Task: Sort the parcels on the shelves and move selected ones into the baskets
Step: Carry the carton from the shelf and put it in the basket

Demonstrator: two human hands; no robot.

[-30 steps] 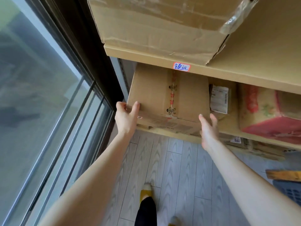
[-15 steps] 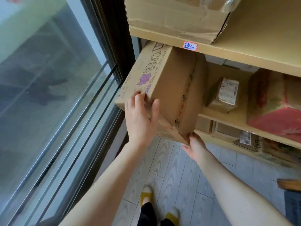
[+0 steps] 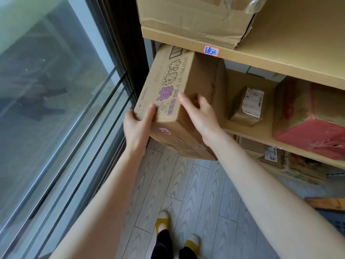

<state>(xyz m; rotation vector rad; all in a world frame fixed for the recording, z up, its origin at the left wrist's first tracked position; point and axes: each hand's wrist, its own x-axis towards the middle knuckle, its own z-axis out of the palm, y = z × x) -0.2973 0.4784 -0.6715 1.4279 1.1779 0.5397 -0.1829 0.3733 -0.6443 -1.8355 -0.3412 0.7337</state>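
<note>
Left hand [image 3: 137, 128] grips box [image 3: 188, 94] corner — right hand [image 3: 200, 116] spread flat.

Carton [image 3: 194, 85], near left: matt brown corrugated card, smooth, purple print. Shelf board [image 3: 280, 60]: matt tan, card-like. Top box [image 3: 186, 15]: creased card w/ glossy clear film [image 3: 256, 5]. Floor [image 3: 196, 193]: matt grey wood-grain planks. Window glass [image 3: 46, 90]: glossy.
</note>
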